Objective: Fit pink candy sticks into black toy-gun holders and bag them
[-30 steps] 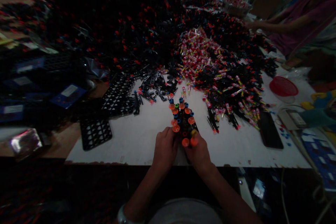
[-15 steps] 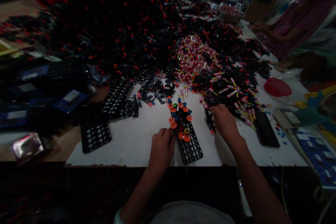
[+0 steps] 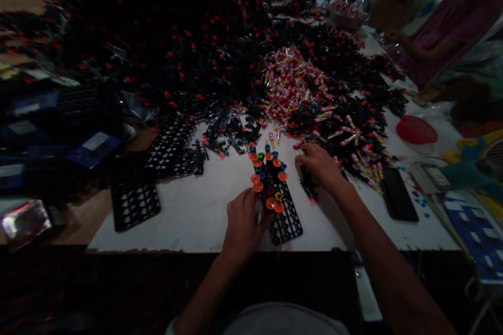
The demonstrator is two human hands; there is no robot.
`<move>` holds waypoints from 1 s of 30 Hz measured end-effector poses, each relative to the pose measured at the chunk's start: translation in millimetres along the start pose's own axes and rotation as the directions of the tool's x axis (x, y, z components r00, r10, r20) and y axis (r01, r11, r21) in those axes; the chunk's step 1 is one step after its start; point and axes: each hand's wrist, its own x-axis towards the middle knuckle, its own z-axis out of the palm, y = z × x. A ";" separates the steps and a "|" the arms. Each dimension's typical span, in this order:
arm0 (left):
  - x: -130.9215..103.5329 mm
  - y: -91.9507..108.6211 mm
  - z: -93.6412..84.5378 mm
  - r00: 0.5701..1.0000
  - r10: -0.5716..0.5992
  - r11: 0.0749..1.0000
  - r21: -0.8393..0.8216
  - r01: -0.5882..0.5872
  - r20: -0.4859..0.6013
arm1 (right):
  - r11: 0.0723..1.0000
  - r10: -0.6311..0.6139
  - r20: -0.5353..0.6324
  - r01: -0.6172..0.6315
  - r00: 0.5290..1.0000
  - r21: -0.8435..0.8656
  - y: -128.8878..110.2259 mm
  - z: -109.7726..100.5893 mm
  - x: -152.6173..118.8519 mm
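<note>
My left hand (image 3: 240, 224) is at the left side of a black perforated plastic tray (image 3: 290, 225), its fingers curled round something dark that I cannot make out. Orange suction-cup darts (image 3: 257, 187) with blue, green, red and yellow ends stand in a cluster at the tray's upper part, just beyond my fingertips. To the right, my right hand (image 3: 323, 168) is closed over a slim black toy gun (image 3: 307, 188) with a reddish tip, low over the white table (image 3: 204, 214). Its fingertips are partly hidden in shadow.
A heap of black toy guns (image 3: 212, 57) covers the back, with a pile of pink-yellow wrapped tubes (image 3: 293, 78) amid it. More black trays (image 3: 135, 207) lie left. A phone (image 3: 400, 193), a red basket (image 3: 416, 130) and a fan (image 3: 487, 159) are right. Co-workers (image 3: 436, 42) sit beyond.
My right hand has moved left and slightly away from me, and the black piece under it has shifted left too. My left hand's thumb has moved out over the tray. The view has turned slightly.
</note>
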 end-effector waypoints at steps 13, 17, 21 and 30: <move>-2.8 1.9 -9.4 0.997 -0.072 0.987 -0.143 0.072 0.002 | 0.354 0.623 0.109 -0.403 0.775 0.844 -63.1 -8.9 -57.1; -15.2 1.2 -12.9 0.997 -0.072 0.988 -0.133 0.073 0.013 | -0.125 0.377 0.384 -0.364 0.843 0.923 -110.6 0.6 -59.5; -18.6 1.8 -10.1 0.998 -0.051 0.994 -0.096 0.054 0.028 | 0.121 0.452 0.347 -0.442 0.822 0.889 -132.7 12.3 -57.2; -6.4 2.1 -11.0 0.984 -0.096 0.990 -0.090 0.110 0.150 | 0.650 0.436 0.234 -0.484 0.869 0.586 -157.1 7.9 -51.1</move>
